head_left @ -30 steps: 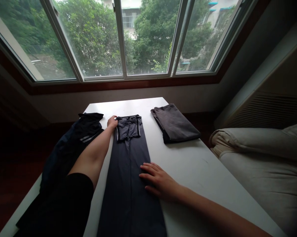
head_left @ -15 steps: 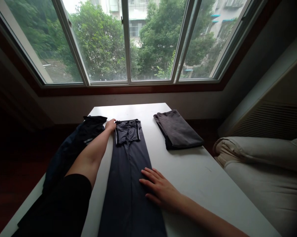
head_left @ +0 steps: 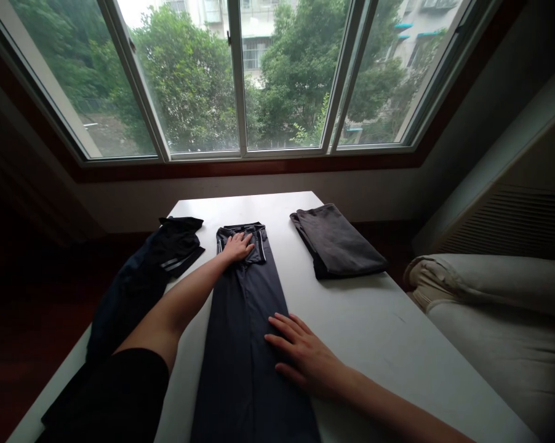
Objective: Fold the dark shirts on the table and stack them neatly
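Observation:
A long dark grey pair of trousers (head_left: 245,344) lies lengthwise down the middle of the white table (head_left: 374,332), waistband at the far end. My left hand (head_left: 237,247) rests flat on the waistband end, fingers spread. My right hand (head_left: 305,355) lies flat and open on the right edge of the trousers, partly on the table, nearer to me.
A folded grey garment (head_left: 336,241) sits at the table's far right. A dark garment with pale stripes (head_left: 143,277) hangs over the left edge. A cream sofa (head_left: 503,307) stands to the right. Wide windows (head_left: 240,80) fill the wall behind the table.
My left hand has moved from the left corner of the waistband onto its middle and now lies flat. My right hand has barely shifted.

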### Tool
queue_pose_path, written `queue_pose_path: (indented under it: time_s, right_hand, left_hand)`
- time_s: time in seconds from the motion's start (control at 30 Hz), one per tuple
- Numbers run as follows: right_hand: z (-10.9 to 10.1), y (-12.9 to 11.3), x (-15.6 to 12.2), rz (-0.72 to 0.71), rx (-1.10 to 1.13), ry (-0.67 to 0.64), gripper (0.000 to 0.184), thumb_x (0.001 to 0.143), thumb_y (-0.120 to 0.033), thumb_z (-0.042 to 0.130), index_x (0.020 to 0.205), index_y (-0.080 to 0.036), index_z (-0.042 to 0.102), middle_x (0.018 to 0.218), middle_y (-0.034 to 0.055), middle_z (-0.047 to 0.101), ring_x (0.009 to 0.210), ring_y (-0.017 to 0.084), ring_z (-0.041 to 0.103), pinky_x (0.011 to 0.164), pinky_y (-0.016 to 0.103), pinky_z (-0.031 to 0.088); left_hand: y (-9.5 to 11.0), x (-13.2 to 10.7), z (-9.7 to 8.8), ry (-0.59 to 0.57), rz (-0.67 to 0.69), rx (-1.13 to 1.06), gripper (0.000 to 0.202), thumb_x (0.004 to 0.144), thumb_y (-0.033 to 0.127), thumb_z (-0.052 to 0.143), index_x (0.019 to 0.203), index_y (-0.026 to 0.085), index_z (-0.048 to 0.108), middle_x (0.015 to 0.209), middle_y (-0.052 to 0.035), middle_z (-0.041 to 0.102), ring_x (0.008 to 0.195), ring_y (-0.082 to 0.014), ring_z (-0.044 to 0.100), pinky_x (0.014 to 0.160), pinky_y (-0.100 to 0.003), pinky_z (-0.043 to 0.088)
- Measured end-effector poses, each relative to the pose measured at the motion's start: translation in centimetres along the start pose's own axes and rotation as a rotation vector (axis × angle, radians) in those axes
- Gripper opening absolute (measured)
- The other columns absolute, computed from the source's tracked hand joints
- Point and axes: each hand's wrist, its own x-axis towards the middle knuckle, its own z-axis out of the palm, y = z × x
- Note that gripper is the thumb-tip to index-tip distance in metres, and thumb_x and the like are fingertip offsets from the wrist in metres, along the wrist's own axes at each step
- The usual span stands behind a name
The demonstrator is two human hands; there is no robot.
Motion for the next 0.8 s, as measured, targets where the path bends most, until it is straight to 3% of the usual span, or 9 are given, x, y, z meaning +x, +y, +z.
queue_pose_path:
  time_s: [0.17,0.3,0.47,0.6,0.7,0.8]
  right_hand:
    - [0.1,-0.1,0.1,0.006,-0.012,0.002,0.056,0.099,-0.044,0.06,0.152,-0.027,0.051,0.167,0.01,0.034,0.156,0.031,0.026,0.128,0.056,0.021]
    - [0.3,0.3,0.0,-0.01,-0.002,0.031,0.055,0.1,-0.045,0.06,0.152,-0.028,0.051,0.166,0.0091,0.035,0.156,0.03,0.027,0.128,0.055,0.02]
    - [0.4,1.1,-0.3,-0.05,0.006,0.039,0.055,0.102,-0.048,0.057,0.153,-0.029,0.05,0.166,0.0084,0.036,0.156,0.028,0.027,0.129,0.053,0.02]
    - [0.6,1.4,-0.2,-0.07,-0.005,0.053,0.055,0.102,-0.049,0.055,0.153,-0.028,0.05,0.165,0.0088,0.038,0.155,0.028,0.029,0.128,0.053,0.021]
    - [0.9,1.3,-0.1,-0.074,-0.028,0.08,0.054,0.102,-0.047,0.057,0.151,-0.026,0.052,0.163,0.0109,0.04,0.154,0.029,0.03,0.127,0.054,0.022]
    - [1.3,0.6,-0.5,-0.076,-0.06,0.101,0.053,0.1,-0.041,0.06,0.149,-0.024,0.055,0.162,0.0126,0.042,0.153,0.031,0.033,0.127,0.055,0.024]
  left_hand:
    - [-0.6,1.1,0.6,-0.034,-0.043,-0.002,0.071,0.103,0.062,0.033,0.162,0.023,0.033,0.168,-0.0159,0.031,0.155,-0.0371,0.025,0.122,-0.062,0.018]
    - [0.1,0.7,0.0,0.042,-0.021,-0.008,0.07,0.104,0.058,0.034,0.161,0.018,0.036,0.168,-0.0185,0.03,0.155,-0.0383,0.023,0.123,-0.063,0.018]
    - [1.5,-2.8,0.0,0.127,0.158,-0.01,0.062,0.107,0.052,0.03,0.159,0.019,0.039,0.169,-0.0133,0.029,0.156,-0.0311,0.023,0.127,-0.051,0.018]
    - [0.8,-6.8,0.2,0.067,0.315,-0.002,0.061,0.106,0.055,0.037,0.159,0.025,0.042,0.169,-0.0077,0.031,0.156,-0.0276,0.024,0.128,-0.046,0.019]
    - [-0.2,-8.5,-0.2,-0.001,0.367,0.008,0.061,0.104,0.057,0.042,0.16,0.031,0.04,0.17,-0.0047,0.03,0.156,-0.0283,0.027,0.127,-0.049,0.02]
    - [-0.3,-9.2,-0.8,-0.021,0.353,0.013,0.063,0.106,0.055,0.037,0.163,0.027,0.034,0.17,-0.0097,0.027,0.156,-0.0328,0.026,0.125,-0.057,0.02]
